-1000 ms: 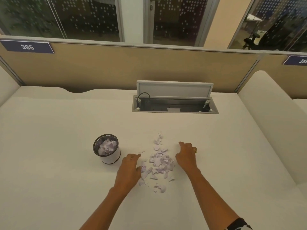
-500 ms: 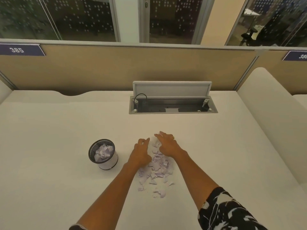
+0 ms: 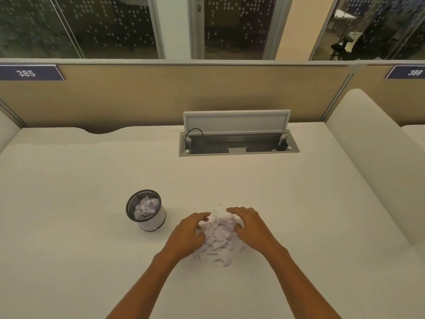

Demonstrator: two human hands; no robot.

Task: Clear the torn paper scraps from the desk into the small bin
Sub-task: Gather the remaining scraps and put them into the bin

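Note:
A heap of pale lilac torn paper scraps (image 3: 218, 238) lies on the white desk (image 3: 299, 215) in front of me. My left hand (image 3: 188, 233) cups the heap's left side and my right hand (image 3: 249, 226) cups its right side, fingers curled around it. A few loose scraps trail out at the heap's near edge. The small black mesh bin (image 3: 147, 209) stands to the left of the hands, upright, with several scraps inside it.
An open cable box with a raised grey lid (image 3: 236, 134) is set into the desk beyond the scraps. A tan partition (image 3: 184, 95) closes the back. A padded white divider (image 3: 372, 157) runs along the right side.
The scattered scraps have been pushed together into one compact heap. Both hands have drawn back toward me from the far end and closed in on the pile's sides.

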